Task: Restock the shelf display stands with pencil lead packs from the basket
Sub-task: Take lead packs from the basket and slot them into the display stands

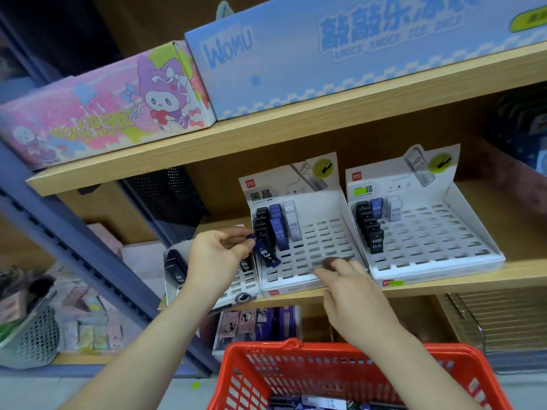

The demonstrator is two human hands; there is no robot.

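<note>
While the left hand pinched a dark blue lead pack by its upper end between thumb and fingertips, the pack hung tilted just in front of the middle display stand, close to the row of blue packs already standing there. It looked a small, rigid plastic case, very light and probably smooth enough to slip, so a pinch on the narrow sides near the top seemed the sensible hold, leaving the lower end free to drop into a slot. The right hand lay with loosely spread fingers on the front slots of the same stand and gripped nothing; it appeared to be steadying the light card tray, which might otherwise slide on the wooden shelf. That stand held a row of black packs, the blue row and a row of clear packs at its back left, with most slots bare. The right display stand carried a longer black row and only a pack or two of blue and clear behind it. A third stand at the left was largely hidden by the left forearm, though a few dark packs showed in it. Below, the red basket held more packs at its bottom, blurred and cut off by the frame edge, so their number could not be told.
</note>
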